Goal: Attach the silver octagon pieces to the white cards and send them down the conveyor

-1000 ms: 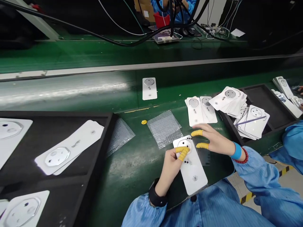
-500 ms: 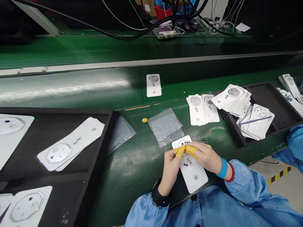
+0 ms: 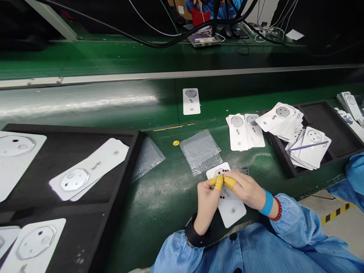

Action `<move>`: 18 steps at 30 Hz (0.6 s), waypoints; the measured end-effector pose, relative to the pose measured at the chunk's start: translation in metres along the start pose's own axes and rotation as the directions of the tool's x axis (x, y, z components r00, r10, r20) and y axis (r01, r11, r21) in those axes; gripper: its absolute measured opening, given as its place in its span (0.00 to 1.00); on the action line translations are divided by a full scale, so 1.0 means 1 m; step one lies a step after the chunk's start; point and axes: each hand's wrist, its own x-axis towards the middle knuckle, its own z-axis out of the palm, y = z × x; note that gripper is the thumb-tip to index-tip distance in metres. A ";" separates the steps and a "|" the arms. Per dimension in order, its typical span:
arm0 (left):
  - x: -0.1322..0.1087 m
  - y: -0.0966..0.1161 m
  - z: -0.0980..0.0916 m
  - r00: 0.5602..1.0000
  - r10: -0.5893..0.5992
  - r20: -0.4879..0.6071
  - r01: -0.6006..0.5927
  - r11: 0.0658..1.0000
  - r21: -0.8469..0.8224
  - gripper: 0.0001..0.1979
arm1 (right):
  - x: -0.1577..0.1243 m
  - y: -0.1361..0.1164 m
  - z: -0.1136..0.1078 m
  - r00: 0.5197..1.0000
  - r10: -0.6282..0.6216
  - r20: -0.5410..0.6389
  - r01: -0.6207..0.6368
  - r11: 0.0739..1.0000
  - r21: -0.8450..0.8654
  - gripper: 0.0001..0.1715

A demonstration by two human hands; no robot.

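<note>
My left hand (image 3: 209,197) and my right hand (image 3: 245,189), with yellow finger cots, meet fingertip to fingertip over a white panel (image 3: 232,212). Both are pinched closed; whatever is between the fingertips is too small or hidden to name. The panel lies slanted at the bench's front edge, its upper part partly covered by my fingers. Several small black dots show on it. A small dark strip (image 3: 243,170) lies just behind my right hand. Bubble-wrap sheets (image 3: 200,149) are behind the panel, near a yellow scrap (image 3: 176,143).
A black tray (image 3: 113,212) with white panels stands at the left. Panel stacks (image 3: 238,132) lie right of centre, beside another black tray (image 3: 341,129) with more panels and a purple stick (image 3: 307,146). One panel (image 3: 191,101) lies farther back. Another person's blue sleeve (image 3: 355,170) shows at right.
The view has shifted slightly. My fingertips remain together over the panel, and more of the dark strip shows behind my right hand.
</note>
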 end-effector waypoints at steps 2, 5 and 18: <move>0.002 -0.002 0.001 1.000 0.003 0.000 -0.003 1.000 0.012 0.17 | 0.000 0.002 0.003 0.999 0.011 0.037 -0.012 0.999 0.044 0.14; 0.008 -0.004 -0.006 1.000 0.008 0.003 -0.009 0.999 0.031 0.18 | 0.000 0.011 0.007 0.998 0.051 0.047 -0.056 0.993 0.109 0.10; -0.047 0.036 -0.046 0.972 0.230 0.048 -0.234 0.968 0.095 0.34 | 0.019 -0.003 -0.035 0.930 0.311 -0.197 -0.199 0.874 0.442 0.03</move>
